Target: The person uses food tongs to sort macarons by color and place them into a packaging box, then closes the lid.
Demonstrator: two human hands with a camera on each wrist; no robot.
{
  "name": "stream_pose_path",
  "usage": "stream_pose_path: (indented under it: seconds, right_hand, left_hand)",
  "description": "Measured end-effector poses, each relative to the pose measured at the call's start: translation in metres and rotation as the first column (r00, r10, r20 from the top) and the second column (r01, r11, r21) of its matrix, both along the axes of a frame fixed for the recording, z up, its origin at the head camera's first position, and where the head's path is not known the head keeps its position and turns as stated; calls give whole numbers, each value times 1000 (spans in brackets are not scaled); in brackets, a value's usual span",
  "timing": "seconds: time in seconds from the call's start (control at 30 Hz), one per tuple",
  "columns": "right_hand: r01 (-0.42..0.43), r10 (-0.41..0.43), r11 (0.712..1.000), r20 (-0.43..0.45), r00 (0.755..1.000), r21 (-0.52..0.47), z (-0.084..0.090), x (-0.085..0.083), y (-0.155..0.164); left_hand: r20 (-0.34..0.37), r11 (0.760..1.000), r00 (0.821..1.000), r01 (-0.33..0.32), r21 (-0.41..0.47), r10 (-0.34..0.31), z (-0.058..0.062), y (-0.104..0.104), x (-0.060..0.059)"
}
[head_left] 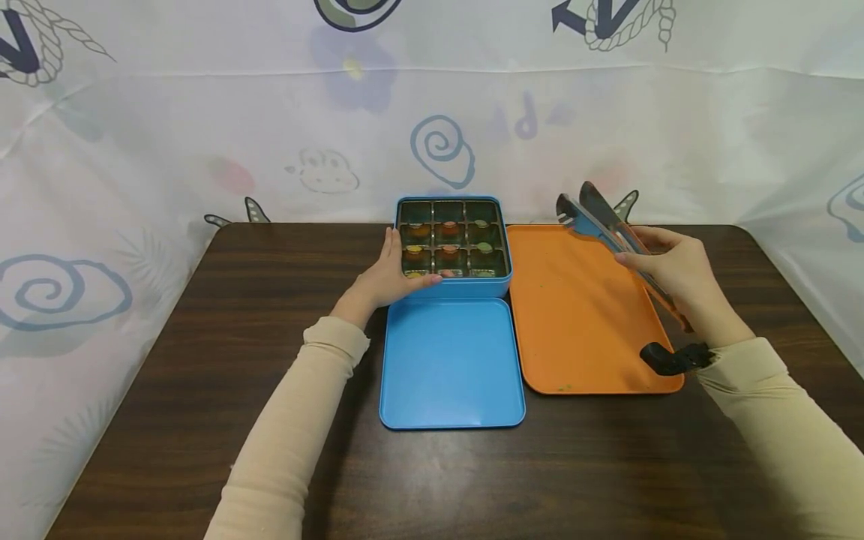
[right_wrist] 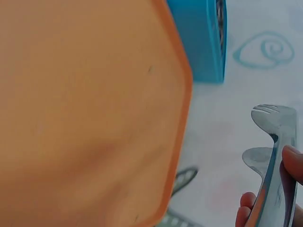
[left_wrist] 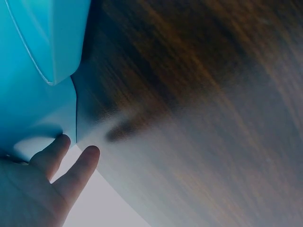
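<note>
A blue box (head_left: pixel 466 287) stands at the back middle of the table, its dark divided insert (head_left: pixel 466 211) holding several small yellow, orange and green pieces. My left hand (head_left: pixel 388 276) rests against it, fingers straight along the left side and thumb stretched across the front rim. In the left wrist view, two fingertips (left_wrist: pixel 87 153) show beside the blue side. Over the orange tray (head_left: pixel 574 322), my right hand (head_left: pixel 682 262) grips metal tongs (right_wrist: pixel 277 175) with a fork-shaped tip and a spoon-shaped tip. These jaws stand apart, pointing up and away, with nothing between them.
A shallow blue lid (head_left: pixel 452 367) lies in front of the box, left of the tray. Small green bits dot the tray. Dark wood table (head_left: pixel 283 300) extends to the left and front. A patterned white cloth (head_left: pixel 270 135) hangs behind the table's back edge.
</note>
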State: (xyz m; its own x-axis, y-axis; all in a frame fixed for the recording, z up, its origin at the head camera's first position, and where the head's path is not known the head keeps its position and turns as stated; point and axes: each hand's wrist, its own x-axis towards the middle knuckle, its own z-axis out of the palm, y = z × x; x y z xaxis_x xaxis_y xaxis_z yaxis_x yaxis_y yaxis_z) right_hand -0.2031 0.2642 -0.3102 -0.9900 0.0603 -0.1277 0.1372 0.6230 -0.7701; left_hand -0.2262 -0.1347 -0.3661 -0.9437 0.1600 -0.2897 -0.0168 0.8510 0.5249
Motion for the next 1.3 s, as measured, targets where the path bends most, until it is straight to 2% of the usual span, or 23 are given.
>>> stream_pose_path:
  seconds: [0.33, 0.6, 0.8, 1.07, 1.3]
  right_hand:
    - [108, -114, 988, 50, 992, 110, -18, 5, 63]
    - [174, -185, 974, 66, 980, 147, -39, 7, 95]
    - [191, -206, 969, 89, 974, 154, -50, 8, 108]
    - [207, -228, 952, 71, 971, 225, -58, 13, 114]
    - [200, -222, 957, 83, 972, 212, -63, 14, 118]
  left_hand:
    - [-5, 1000, 1000, 7, 11, -7, -2, 1, -4]
    - [-6, 1000, 1000, -2, -8, 2, -1, 1, -4]
    - [-5, 1000, 1000, 4, 5, -4, 0, 0, -2]
    - [4, 1000, 1000, -7, 4, 7, 0, 1, -1]
    - [7, 1000, 1000, -7, 12, 7, -1, 1, -1]
